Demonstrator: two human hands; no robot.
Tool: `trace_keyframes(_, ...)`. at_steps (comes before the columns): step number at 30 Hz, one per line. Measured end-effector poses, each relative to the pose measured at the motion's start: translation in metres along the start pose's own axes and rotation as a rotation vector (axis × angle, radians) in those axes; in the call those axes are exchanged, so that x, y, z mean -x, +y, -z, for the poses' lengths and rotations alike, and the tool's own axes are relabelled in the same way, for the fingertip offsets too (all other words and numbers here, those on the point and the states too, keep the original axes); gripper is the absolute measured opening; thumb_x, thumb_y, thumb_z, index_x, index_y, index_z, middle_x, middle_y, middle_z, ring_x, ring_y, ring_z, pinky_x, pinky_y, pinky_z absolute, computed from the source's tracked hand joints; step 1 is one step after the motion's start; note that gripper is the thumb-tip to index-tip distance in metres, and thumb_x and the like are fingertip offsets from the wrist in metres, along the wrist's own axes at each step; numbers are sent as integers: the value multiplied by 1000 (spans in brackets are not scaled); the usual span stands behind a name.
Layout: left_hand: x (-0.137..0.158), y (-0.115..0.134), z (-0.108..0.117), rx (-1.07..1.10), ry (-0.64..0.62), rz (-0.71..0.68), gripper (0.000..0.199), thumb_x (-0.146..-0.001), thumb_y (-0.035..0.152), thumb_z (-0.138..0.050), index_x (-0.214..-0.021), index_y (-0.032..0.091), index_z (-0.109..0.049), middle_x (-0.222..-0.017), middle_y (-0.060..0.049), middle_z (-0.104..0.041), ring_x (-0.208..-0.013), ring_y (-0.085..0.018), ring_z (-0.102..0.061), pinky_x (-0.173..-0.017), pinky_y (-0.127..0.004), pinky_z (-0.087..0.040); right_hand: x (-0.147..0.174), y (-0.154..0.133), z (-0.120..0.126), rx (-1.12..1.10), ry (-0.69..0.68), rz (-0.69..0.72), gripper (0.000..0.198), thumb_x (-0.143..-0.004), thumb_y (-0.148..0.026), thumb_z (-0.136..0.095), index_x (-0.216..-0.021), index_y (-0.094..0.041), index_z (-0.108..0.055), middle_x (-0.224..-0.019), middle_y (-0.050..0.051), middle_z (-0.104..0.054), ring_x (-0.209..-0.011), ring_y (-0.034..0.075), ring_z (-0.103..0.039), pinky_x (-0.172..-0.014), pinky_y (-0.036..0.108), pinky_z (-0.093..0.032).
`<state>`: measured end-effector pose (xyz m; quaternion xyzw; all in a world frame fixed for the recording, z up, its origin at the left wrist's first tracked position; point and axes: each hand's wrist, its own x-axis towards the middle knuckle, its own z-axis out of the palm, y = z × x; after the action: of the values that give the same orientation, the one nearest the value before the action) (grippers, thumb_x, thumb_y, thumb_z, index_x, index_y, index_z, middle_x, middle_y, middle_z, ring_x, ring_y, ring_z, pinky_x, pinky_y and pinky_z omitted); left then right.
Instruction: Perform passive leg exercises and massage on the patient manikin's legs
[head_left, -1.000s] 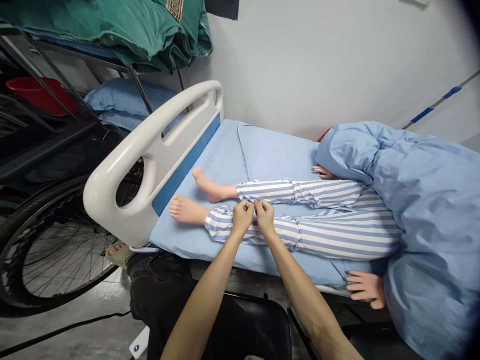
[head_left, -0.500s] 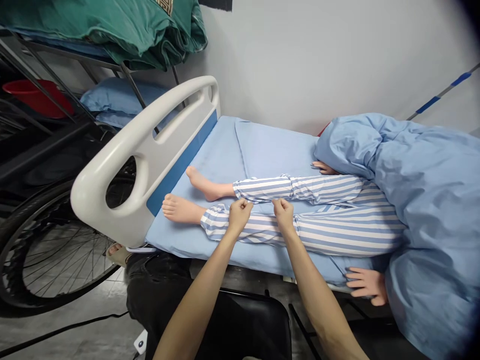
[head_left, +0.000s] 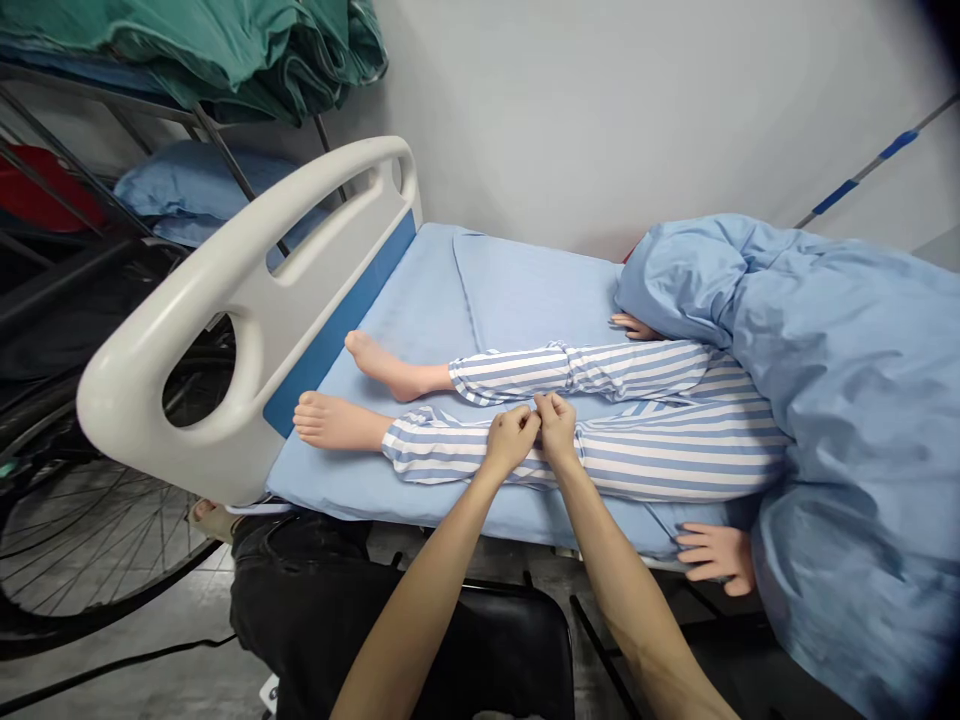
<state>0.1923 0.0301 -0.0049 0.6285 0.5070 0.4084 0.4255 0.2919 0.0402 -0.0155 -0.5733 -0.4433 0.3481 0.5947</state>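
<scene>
My left hand [head_left: 514,437] is curled into a fist above the nearer striped trouser leg [head_left: 442,447], with nothing visible in it. Close beside it, my right hand [head_left: 557,424] is also a fist with nothing showing; the knuckles of both almost touch. Blue-and-white striped trousers [head_left: 675,450] cover the legs of a mannequin-like figure lying on the bed. Its bare near foot [head_left: 341,422] and far foot [head_left: 386,367] point toward the footboard. One figure's hand [head_left: 716,555] rests at the near bed edge, and the other [head_left: 636,327] shows by the quilt.
A rumpled blue quilt [head_left: 847,380] covers the figure's upper part. The white footboard [head_left: 337,260] stands at the left, with a wheelchair wheel [head_left: 97,560] beyond it. Below me is a black chair [head_left: 510,650]. Green bedding [head_left: 225,50] lies on a rack at upper left.
My two fists have come together, the left one moving right toward the other. The whole view has shifted slightly, so bed and figure appear farther left.
</scene>
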Motion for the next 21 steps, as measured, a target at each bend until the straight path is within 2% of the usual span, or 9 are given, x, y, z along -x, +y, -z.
trace_keyframes(6,1,5,2,-25,2,14,33,-84,29,-47,-54,20,-35,-51,5,-39,-55,-11,-37,-58,-27,-24,10,-11,4,-24,5,-33,42,-77,-42,-61,-55,-24,-30,-53,-7,-26,-52,9,-26,-51,26,-28)
trace_keyframes(9,3,6,1,-47,4,23,34,-82,29,-49,-54,20,-32,-50,6,-33,-54,-11,-33,-58,-27,-23,16,-17,22,-13,-12,-38,42,-79,-41,-63,-54,-23,-34,-50,-8,-30,-51,9,-26,-51,26,-27)
trace_keyframes(14,5,5,-1,-48,4,31,35,-82,29,-50,-54,20,-31,-50,6,-27,-53,-10,-30,-57,-27,-22,14,-18,52,84,24,55,44,-82,-41,-61,-54,-22,-33,-51,-7,-32,-52,9,-28,-53,26,-27)
trace_keyframes(19,5,2,0,-55,-6,44,34,-81,29,-51,-55,19,-33,-50,6,-30,-54,-10,-30,-58,-27,-22,17,-3,49,321,-14,106,42,-80,-37,-60,-54,-23,-31,-51,-8,-27,-52,9,-27,-54,27,-25)
trace_keyframes(21,3,5,0,-21,0,47,33,-80,29,-52,-55,19,-33,-51,6,-31,-55,-10,-31,-58,-26,-23,20,0,46,323,-1,115,42,-81,-37,-59,-54,-23,-30,-51,-8,-25,-52,9,-26,-54,27,-25)
